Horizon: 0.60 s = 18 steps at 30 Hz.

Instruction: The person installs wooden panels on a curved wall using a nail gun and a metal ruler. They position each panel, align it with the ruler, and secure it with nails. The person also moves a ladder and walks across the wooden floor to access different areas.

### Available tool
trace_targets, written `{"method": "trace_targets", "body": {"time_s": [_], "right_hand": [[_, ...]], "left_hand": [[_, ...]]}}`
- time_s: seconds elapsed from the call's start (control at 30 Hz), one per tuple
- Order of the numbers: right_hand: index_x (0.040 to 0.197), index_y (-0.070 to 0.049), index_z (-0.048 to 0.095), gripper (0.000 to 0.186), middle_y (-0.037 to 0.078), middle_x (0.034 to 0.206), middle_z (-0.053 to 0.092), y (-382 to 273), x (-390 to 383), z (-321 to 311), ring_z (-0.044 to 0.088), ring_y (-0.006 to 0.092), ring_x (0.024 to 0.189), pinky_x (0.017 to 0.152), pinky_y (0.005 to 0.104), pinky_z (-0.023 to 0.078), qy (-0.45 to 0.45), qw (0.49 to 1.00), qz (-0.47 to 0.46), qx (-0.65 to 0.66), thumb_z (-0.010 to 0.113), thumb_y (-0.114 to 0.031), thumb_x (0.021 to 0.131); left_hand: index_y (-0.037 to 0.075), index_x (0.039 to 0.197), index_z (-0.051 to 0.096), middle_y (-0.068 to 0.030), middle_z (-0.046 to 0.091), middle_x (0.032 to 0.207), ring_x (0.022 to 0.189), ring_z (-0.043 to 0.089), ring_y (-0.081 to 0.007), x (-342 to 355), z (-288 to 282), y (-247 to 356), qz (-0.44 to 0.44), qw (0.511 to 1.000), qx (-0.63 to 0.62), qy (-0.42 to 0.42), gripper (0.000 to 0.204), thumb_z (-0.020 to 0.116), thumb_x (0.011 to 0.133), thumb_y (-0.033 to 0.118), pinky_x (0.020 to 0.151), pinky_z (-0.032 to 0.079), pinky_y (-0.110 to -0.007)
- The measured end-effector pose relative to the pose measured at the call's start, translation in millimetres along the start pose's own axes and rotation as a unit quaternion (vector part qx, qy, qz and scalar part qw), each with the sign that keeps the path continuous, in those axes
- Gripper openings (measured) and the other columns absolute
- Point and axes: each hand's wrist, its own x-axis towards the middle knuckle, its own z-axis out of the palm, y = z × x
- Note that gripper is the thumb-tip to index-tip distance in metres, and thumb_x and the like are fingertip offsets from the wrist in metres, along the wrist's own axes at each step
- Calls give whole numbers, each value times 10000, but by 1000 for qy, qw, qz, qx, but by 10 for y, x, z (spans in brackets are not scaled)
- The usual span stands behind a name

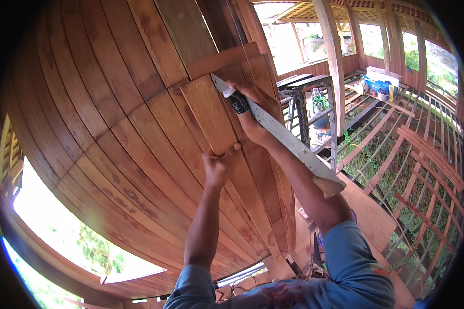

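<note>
A short light-brown board [207, 110] lies against a curved wall of wooden planks [139, 118]. My left hand [220, 162] is closed around its lower end, with the thumb near the right corner. My right hand [255, 100] is closed at the board's upper right, gripping a long grey metal blade [294, 144] that looks like a handsaw. Its narrow tip touches or nearly touches the board's top right corner. The wide end, with a wooden piece [329, 186], lies along my right forearm. A black wrapped part [238, 102] shows by my fingers; how it joins the blade is unclear.
A dark stepladder [307, 110] stands at right, beside a wooden post [331, 62]. Beyond it, open floor joists [376, 149] cross over grass, with loose planks [430, 157] and a blue box [379, 82]. Tools and cables [314, 262] lie below me.
</note>
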Motion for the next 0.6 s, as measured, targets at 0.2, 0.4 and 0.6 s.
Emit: {"method": "trace_targets", "body": {"time_s": [0.2, 0.4, 0.6], "right_hand": [[1274, -47, 596, 347, 157, 1038, 692, 15, -37, 87, 719, 333, 847, 715, 393, 593, 12, 999, -43, -19, 585, -95, 931], [1272, -42, 577, 385, 153, 1049, 670, -6, -52, 87, 713, 339, 838, 693, 411, 594, -6, 999, -22, -35, 586, -39, 888], [1299, -52, 565, 406, 148, 1062, 662, -15, -47, 110, 711, 344, 849, 695, 415, 596, -9, 999, -12, -37, 568, -34, 894]], "left_hand": [[6, 985, 711, 12, 676, 874, 721, 579, -57, 26, -16, 10, 17, 1000, 9, -17, 115, 734, 922, 99, 612, 445, -219], [14, 996, 722, 28, 679, 876, 749, 581, -47, 58, 6, -29, 26, 999, -6, -18, 124, 735, 920, 112, 637, 459, -219], [2, 988, 713, 19, 680, 874, 766, 594, -56, 34, -7, -32, 20, 999, 31, -10, 116, 726, 915, 90, 658, 479, -230]]}}
